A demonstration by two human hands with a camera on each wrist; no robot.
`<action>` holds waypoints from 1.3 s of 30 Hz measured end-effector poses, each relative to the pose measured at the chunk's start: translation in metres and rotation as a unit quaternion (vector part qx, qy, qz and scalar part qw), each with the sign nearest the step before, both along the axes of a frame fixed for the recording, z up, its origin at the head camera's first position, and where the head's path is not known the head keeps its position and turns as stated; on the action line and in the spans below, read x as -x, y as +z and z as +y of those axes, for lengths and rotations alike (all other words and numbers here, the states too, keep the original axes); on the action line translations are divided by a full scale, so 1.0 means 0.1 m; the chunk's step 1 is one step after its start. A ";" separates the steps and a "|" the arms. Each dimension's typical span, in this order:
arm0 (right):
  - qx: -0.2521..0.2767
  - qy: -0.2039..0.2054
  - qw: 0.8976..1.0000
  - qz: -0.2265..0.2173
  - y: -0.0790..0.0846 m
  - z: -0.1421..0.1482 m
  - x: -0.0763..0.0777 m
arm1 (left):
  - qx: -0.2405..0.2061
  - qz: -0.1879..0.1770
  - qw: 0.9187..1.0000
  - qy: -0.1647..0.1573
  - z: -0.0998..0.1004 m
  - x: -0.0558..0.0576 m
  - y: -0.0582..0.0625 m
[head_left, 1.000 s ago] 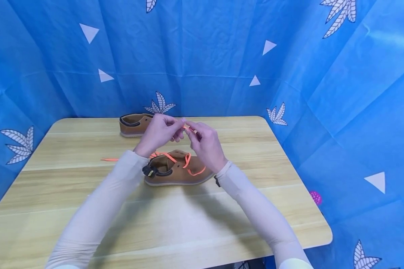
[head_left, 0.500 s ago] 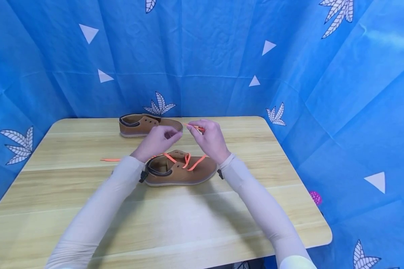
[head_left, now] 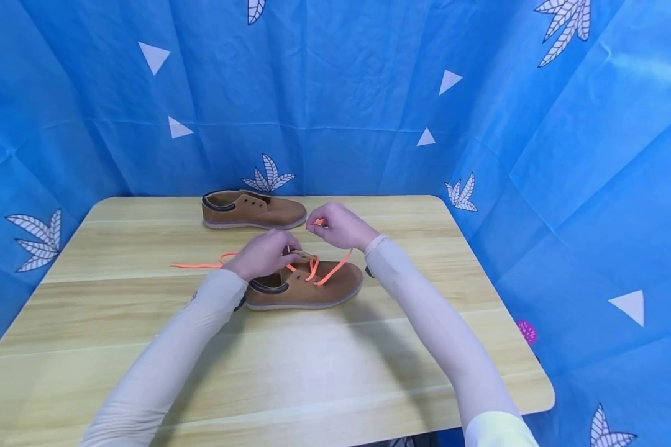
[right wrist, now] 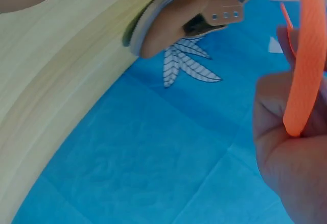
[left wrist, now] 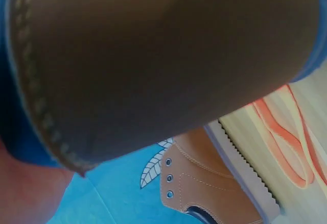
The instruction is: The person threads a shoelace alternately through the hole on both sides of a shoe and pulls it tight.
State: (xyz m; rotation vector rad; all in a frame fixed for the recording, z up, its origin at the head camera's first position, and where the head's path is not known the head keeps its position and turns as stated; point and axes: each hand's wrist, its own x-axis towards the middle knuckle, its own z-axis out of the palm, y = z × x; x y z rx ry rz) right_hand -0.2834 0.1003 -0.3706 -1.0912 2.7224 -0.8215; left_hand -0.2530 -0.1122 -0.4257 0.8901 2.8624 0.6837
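A brown lace-up shoe [head_left: 307, 292] lies toe-right on the table, an orange shoelace [head_left: 335, 268] threaded through some of its eyelets. At the shoe's far side my left hand [head_left: 264, 253] pinches the upper's flap between thumb and fingers. Close up in the left wrist view, a dark brown leather piece [left wrist: 168, 76] with a stitched edge covers much of the frame. Above the toe, my right hand [head_left: 340, 225] grips the shoelace near one end. In the right wrist view the orange lace [right wrist: 306, 66] runs taut past the curled fingers [right wrist: 276, 101].
A second brown shoe [head_left: 254, 210], with no lace in its eyelets, stands at the table's back edge. The lace's other end [head_left: 196, 266] lies loose on the wooden table [head_left: 291, 379], left of the near shoe. A blue patterned curtain [head_left: 358, 93] encloses the back and sides.
The hands have parted. My left hand has let go of the lace and come down to the shoe's flap; my right hand has kept the lace and stayed raised.
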 end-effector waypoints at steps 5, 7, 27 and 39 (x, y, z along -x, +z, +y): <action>-0.073 0.049 0.996 -0.018 -0.08 -0.04 0.12 | -0.003 0.005 1.000 0.003 0.00 -0.02 -0.01; -0.096 0.062 0.993 -0.020 -0.11 -0.07 0.15 | -0.004 0.007 1.000 0.003 0.00 -0.02 -0.01; -0.108 0.132 0.978 -0.123 -0.31 -0.09 0.35 | -0.006 0.012 1.000 0.020 0.01 -0.06 -0.02; -0.107 0.152 0.971 -0.152 -0.33 -0.13 0.35 | -0.023 0.061 0.996 0.059 0.03 -0.24 0.03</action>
